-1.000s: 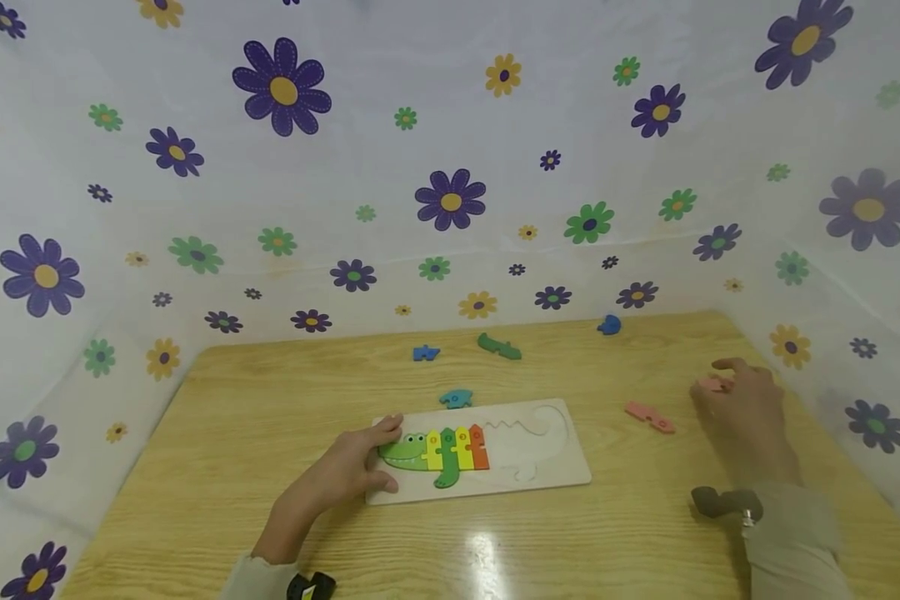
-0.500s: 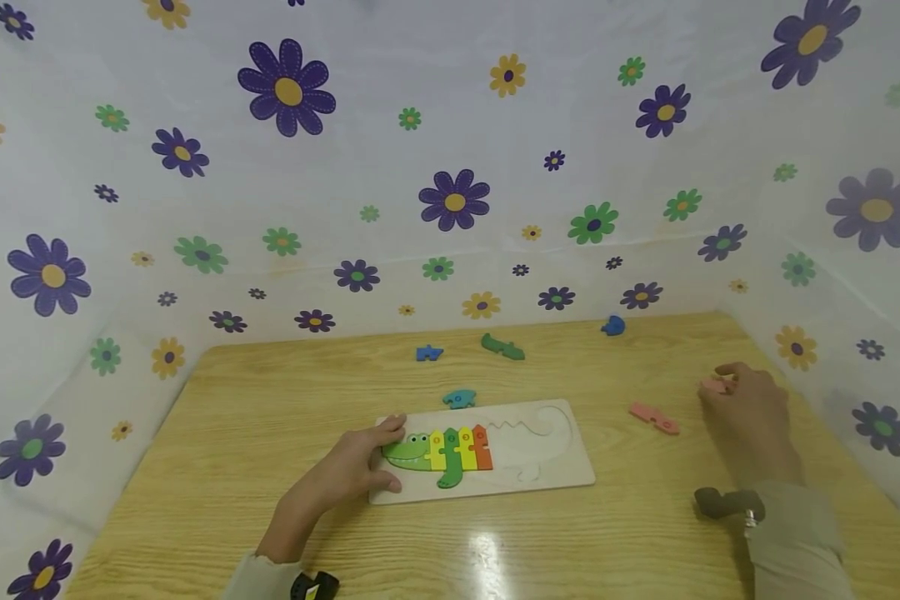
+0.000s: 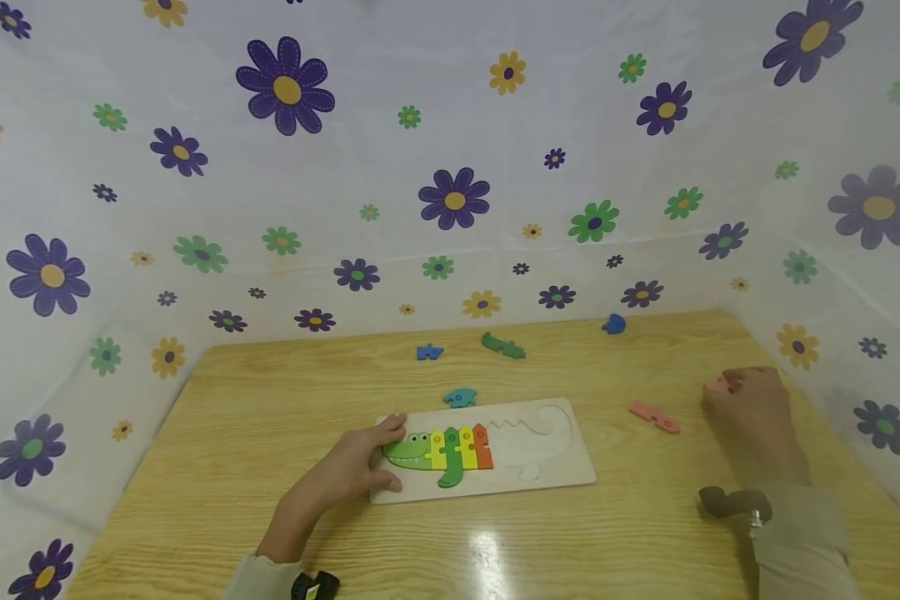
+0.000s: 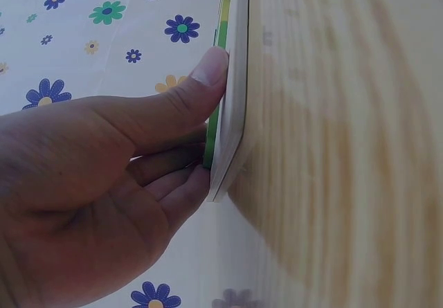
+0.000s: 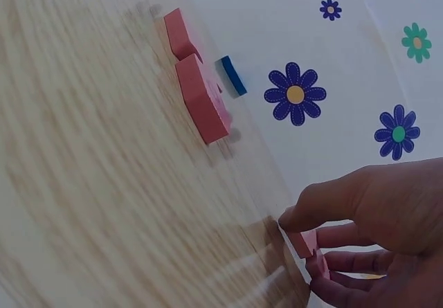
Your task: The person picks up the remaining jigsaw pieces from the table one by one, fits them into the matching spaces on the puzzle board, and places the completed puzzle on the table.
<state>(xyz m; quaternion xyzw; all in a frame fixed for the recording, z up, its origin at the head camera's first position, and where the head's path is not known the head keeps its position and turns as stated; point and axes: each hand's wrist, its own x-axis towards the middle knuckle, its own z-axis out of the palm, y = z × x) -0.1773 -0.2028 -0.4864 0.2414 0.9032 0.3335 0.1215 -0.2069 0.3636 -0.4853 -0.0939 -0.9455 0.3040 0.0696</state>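
Observation:
A pale wooden puzzle board (image 3: 547, 479) lies on the table; a crocodile head (image 3: 407, 452) and yellow, green and orange body pieces fill its left half. My left hand (image 3: 352, 468) rests on the board's left end, thumb and fingers spread across it. In the left wrist view, the thumb of that hand (image 4: 104, 162) touches the board's top face (image 4: 237, 100). At the table's right side my right hand (image 3: 753, 404) pinches a pink puzzle piece (image 3: 717, 385). The right wrist view has this pink piece (image 5: 303, 242) between thumb and fingers, low over the table, partly hidden.
A second pink piece (image 3: 654, 417) lies left of my right hand. Behind the board are a light blue piece (image 3: 460, 397), a blue piece (image 3: 429, 352), a green piece (image 3: 503, 345) and a rounded blue piece (image 3: 613, 323). Flower-patterned cloth (image 3: 390, 242) encloses the table's back and sides.
My right hand's fingers have come down and closed on the pink piece, where the index finger was arched above it. My left hand and the board keep their place.

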